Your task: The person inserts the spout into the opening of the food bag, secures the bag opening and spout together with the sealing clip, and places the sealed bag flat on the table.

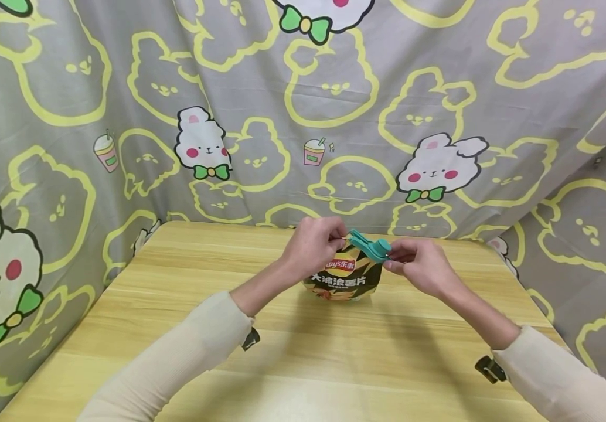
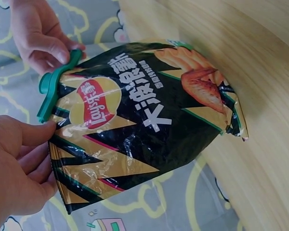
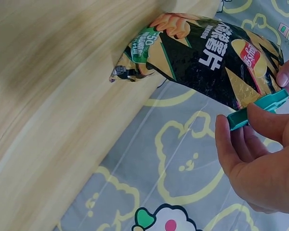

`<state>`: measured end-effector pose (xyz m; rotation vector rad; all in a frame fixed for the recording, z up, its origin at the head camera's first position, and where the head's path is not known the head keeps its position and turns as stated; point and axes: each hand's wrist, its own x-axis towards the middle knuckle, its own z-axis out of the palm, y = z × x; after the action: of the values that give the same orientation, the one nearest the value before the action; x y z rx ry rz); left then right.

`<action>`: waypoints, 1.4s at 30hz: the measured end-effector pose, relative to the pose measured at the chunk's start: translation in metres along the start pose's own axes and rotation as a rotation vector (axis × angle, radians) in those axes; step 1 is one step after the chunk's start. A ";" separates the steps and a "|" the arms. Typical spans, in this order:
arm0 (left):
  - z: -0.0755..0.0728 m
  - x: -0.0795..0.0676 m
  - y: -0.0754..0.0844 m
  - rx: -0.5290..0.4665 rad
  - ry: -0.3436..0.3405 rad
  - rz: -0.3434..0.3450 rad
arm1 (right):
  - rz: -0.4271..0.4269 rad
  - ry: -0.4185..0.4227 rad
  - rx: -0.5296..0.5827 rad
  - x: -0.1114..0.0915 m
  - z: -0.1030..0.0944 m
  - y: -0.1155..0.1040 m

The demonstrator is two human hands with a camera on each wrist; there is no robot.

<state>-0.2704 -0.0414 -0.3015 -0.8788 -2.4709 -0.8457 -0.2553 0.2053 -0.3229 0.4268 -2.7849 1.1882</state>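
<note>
A black and gold chip bag (image 1: 342, 281) with a red and yellow logo stands on the table, its top edge upward. Across part of that edge lies a teal bag clip (image 1: 370, 246) with a round knob, also seen in the left wrist view as a green clip (image 2: 58, 86). My left hand (image 1: 313, 246) pinches the bag's top edge beside one end of the clip. With thumb and fingers, my right hand (image 1: 423, 264) grips the clip's other end, at the bag's corner. Whether the clip is fully closed, I cannot tell.
The wooden table (image 1: 176, 351) carries the bag near its back edge. Behind it and at both sides hangs a grey curtain (image 1: 261, 76) with yellow outlines and white rabbit prints.
</note>
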 end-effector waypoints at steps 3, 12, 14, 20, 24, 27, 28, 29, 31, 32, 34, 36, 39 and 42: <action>0.000 0.000 0.000 -0.021 0.005 -0.013 | -0.002 0.003 0.003 0.000 0.000 0.000; -0.001 0.001 0.001 -0.025 -0.008 -0.012 | 0.002 0.007 0.015 0.000 -0.001 -0.001; -0.001 0.001 0.001 -0.020 -0.012 -0.008 | 0.005 0.009 0.018 0.000 -0.001 -0.001; 0.002 0.002 0.003 -0.036 -0.040 -0.015 | 0.003 0.016 0.027 0.000 0.000 0.000; 0.005 0.003 0.004 -0.028 -0.065 -0.031 | -0.001 0.017 0.031 0.001 0.000 0.000; 0.008 0.005 0.006 -0.028 -0.076 -0.035 | -0.001 0.019 0.027 0.002 0.000 0.000; 0.010 0.006 0.006 -0.031 -0.079 -0.037 | -0.001 0.019 0.026 0.002 0.000 0.000; 0.010 0.006 0.007 -0.037 -0.081 -0.040 | 0.000 0.017 0.026 0.002 0.000 0.000; 0.012 0.007 0.008 -0.053 -0.083 -0.044 | 0.003 0.017 0.025 0.002 0.000 0.000; 0.013 0.008 0.008 -0.059 -0.084 -0.047 | 0.004 0.016 0.026 0.001 0.000 0.000; 0.015 0.008 0.009 -0.073 -0.083 -0.055 | 0.001 0.014 0.027 0.001 0.001 0.001; 0.016 0.008 0.009 -0.085 -0.081 -0.064 | -0.001 0.014 0.028 0.000 0.001 0.001; 0.017 0.008 0.010 -0.090 -0.073 -0.074 | -0.006 0.016 0.029 -0.001 0.001 0.002; 0.018 0.008 0.011 -0.088 -0.061 -0.079 | -0.008 0.019 0.028 -0.001 0.001 0.002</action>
<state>-0.2714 -0.0195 -0.3058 -0.8528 -2.5529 -0.9750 -0.2546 0.2057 -0.3251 0.4267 -2.7507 1.2249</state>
